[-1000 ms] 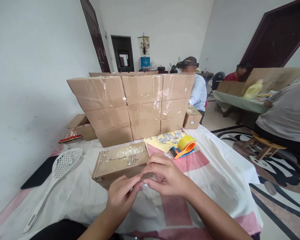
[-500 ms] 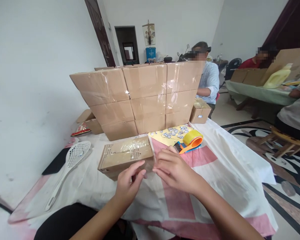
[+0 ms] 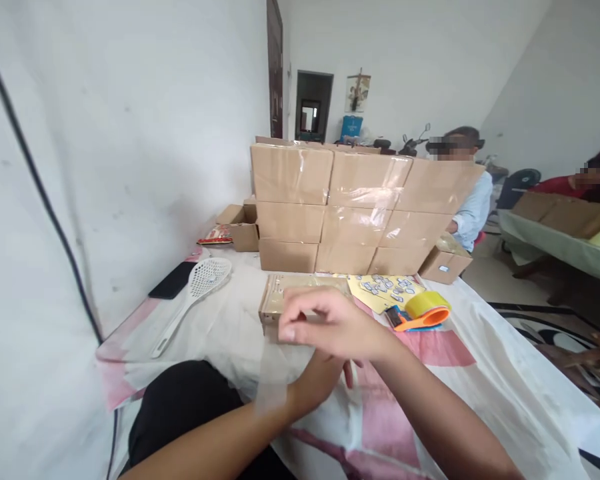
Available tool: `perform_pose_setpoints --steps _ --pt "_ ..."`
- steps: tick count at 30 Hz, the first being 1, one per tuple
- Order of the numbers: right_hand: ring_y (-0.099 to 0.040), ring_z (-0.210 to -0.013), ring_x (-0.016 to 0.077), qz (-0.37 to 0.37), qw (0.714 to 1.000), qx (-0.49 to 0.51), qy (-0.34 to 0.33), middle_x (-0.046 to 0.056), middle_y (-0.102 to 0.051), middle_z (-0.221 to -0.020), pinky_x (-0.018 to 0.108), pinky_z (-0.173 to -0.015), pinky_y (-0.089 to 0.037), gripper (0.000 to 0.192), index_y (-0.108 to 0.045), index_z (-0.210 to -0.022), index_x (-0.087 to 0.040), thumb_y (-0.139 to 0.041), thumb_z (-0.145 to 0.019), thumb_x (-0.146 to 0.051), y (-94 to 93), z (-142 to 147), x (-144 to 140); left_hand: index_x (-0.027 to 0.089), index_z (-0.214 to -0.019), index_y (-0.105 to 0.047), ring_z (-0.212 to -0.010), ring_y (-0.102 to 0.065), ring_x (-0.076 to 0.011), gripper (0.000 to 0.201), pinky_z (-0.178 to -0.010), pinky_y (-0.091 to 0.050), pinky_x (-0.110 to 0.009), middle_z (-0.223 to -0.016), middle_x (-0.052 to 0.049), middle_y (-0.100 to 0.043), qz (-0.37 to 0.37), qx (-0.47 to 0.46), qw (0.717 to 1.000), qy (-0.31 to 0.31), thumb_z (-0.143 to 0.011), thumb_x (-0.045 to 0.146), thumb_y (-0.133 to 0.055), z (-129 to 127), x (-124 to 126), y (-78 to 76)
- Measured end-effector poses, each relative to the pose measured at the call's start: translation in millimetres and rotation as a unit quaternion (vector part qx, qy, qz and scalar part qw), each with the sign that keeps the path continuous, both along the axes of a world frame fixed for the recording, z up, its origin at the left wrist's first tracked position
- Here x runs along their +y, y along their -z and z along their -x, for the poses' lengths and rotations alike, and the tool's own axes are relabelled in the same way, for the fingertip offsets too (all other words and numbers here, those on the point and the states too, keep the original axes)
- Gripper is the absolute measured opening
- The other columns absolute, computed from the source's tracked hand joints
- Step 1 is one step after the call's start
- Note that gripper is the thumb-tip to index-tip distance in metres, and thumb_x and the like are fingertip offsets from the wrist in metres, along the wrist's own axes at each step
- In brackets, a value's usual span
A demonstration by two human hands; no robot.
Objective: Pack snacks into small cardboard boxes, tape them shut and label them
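Observation:
My right hand (image 3: pixel 325 320) is crossed over the left in front of a taped cardboard box (image 3: pixel 271 300), hiding much of the box's front and top. Thumb and fingertips are pinched together on a strip of clear tape (image 3: pixel 271 383), which hangs down in front of my left forearm. Below the right wrist, my left hand (image 3: pixel 320 380) reaches rightward, partly covered; the fingertips that show are apart, with nothing visible in them. An orange tape dispenser (image 3: pixel 423 318) with a yellow roll lies to the right of the box.
Behind stands a wall of stacked cardboard boxes (image 3: pixel 355 220). A yellow sheet with stickers (image 3: pixel 385 287) lies before it. At left are a white slotted skimmer (image 3: pixel 207 280), a black phone-like slab (image 3: pixel 173 280) and an open carton (image 3: pixel 245 233). A co-worker (image 3: pixel 473 207) sits behind.
My view has swung left. My right hand has moved leftward across the left hand and over the box, with the tape strip in it. The left hand has gone beneath it, toward the right.

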State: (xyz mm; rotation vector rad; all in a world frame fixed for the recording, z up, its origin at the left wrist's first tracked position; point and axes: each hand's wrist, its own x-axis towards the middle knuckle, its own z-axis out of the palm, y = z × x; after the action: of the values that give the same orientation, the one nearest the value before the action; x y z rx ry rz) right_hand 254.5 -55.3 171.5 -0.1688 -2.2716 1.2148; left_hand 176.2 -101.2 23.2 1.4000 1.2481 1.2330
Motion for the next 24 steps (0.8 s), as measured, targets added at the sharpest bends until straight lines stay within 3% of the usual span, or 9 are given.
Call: perform_pose_setpoints --steps 4,8,13,18,20,22,24 --pt "-0.058 -0.073 0.0135 -0.085 0.981 -0.126 0.123 0.0 -0.066 -0.08 0.027 -0.07 -0.042 0.016 -0.071 -0.078 -0.019 -0.061 -0.09 -0.02 31.7 53 59 0.01 -0.095 -0.078 -0.05 -0.051 -0.0159 0.075 -0.059 -0.042 -0.029 -0.05 -0.003 -0.06 0.027 -0.031 0.999 0.034 -0.093 0.073 -0.039 -4 6 7.2" --pt "-0.059 -0.071 0.0154 -0.162 0.936 -0.211 0.229 0.001 -0.069 -0.075 0.03 -0.077 -0.039 0.017 -0.071 -0.071 -0.018 -0.063 -0.085 -0.016 62.1 74 100 0.007 -0.083 -0.078 -0.045 -0.041 -0.0139 0.082 -0.057 -0.037 -0.03 -0.046 -0.004 -0.054 0.069 -0.091 0.987 0.11 -0.094 0.072 -0.029 -24 17 17.5" --pt "-0.057 -0.072 0.0165 -0.188 0.925 -0.224 0.244 0.003 -0.069 -0.075 0.03 -0.075 -0.037 0.018 -0.069 -0.07 -0.018 -0.061 -0.086 -0.016 68.9 68 115 0.008 -0.081 -0.078 -0.046 -0.042 -0.0139 0.077 -0.06 -0.039 -0.03 -0.046 -0.003 -0.053 0.052 -0.097 0.987 0.115 -0.096 0.065 -0.03 -30 21 19.7" --pt "-0.058 -0.075 0.0159 -0.195 0.929 -0.217 0.229 0.003 -0.069 -0.079 0.028 -0.074 -0.039 0.015 -0.069 -0.073 -0.017 -0.06 -0.086 -0.017 68.6 67 121 0.012 -0.08 -0.078 -0.048 -0.047 -0.0147 0.065 -0.058 -0.04 -0.028 -0.047 -0.002 -0.055 0.026 -0.071 0.989 0.123 -0.098 0.056 -0.033 -22 15 11.0" --pt "-0.058 -0.075 0.0156 -0.191 0.932 -0.208 0.226 0.004 -0.068 -0.081 0.028 -0.073 -0.04 0.015 -0.069 -0.077 -0.017 -0.058 -0.088 -0.018 62.6 65 120 0.015 -0.078 -0.077 -0.053 -0.053 -0.015 0.057 -0.061 -0.042 -0.027 -0.053 -0.002 -0.061 -0.015 -0.035 0.99 0.133 -0.099 0.052 -0.039 -16 11 3.9" --pt "-0.058 -0.075 0.0154 -0.183 0.937 -0.201 0.218 0.004 -0.068 -0.082 0.028 -0.072 -0.041 0.017 -0.068 -0.081 -0.016 -0.056 -0.091 -0.022 49.4 60 114 0.018 -0.074 -0.075 -0.061 -0.06 -0.0152 0.051 -0.063 -0.041 -0.027 -0.062 -0.003 -0.069 -0.128 0.068 0.977 0.157 -0.1 0.048 -0.042 -11 6 -5.1" --pt "-0.058 -0.073 0.0155 -0.19 0.937 -0.203 0.212 0.004 -0.068 -0.081 0.029 -0.071 -0.041 0.018 -0.067 -0.082 -0.017 -0.056 -0.093 -0.026 29.4 52 103 0.019 -0.07 -0.071 -0.063 -0.064 -0.015 0.051 -0.061 -0.038 -0.028 -0.067 -0.002 -0.073 -0.281 0.21 0.919 0.181 -0.102 0.046 -0.042 -6 1 -14.0"
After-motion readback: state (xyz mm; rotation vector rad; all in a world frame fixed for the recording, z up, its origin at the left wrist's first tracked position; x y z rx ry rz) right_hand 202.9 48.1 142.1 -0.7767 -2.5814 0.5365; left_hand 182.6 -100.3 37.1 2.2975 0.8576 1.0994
